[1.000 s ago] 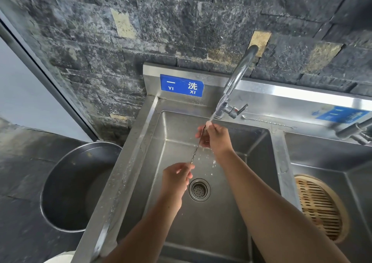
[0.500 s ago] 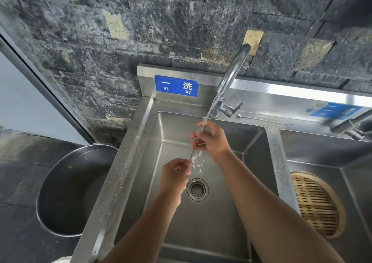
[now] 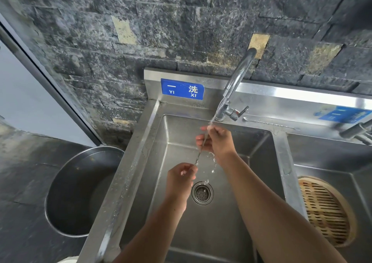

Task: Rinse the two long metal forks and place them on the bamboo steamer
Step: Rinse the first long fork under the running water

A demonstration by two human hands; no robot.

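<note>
A long thin metal fork [image 3: 199,155] slants over the left sink basin under the running tap. My left hand [image 3: 181,177] pinches its lower end above the drain. My right hand [image 3: 217,142] curls round its upper part, right below the water stream. A second long metal fork [image 3: 269,123] lies flat on the sink's back ledge, to the right of the tap. The round bamboo steamer [image 3: 324,210] rests in the right basin, with nothing on it.
The tap [image 3: 235,93] arches over the left basin [image 3: 251,182], whose drain [image 3: 202,192] sits below my hands. A second tap [image 3: 356,130] juts in at the right. A large steel pot [image 3: 80,192] stands on the floor left of the sink. Dark stone wall behind.
My right hand has slid a little along the fork under the stream while my left hand keeps its lower end. The view has shifted slightly.
</note>
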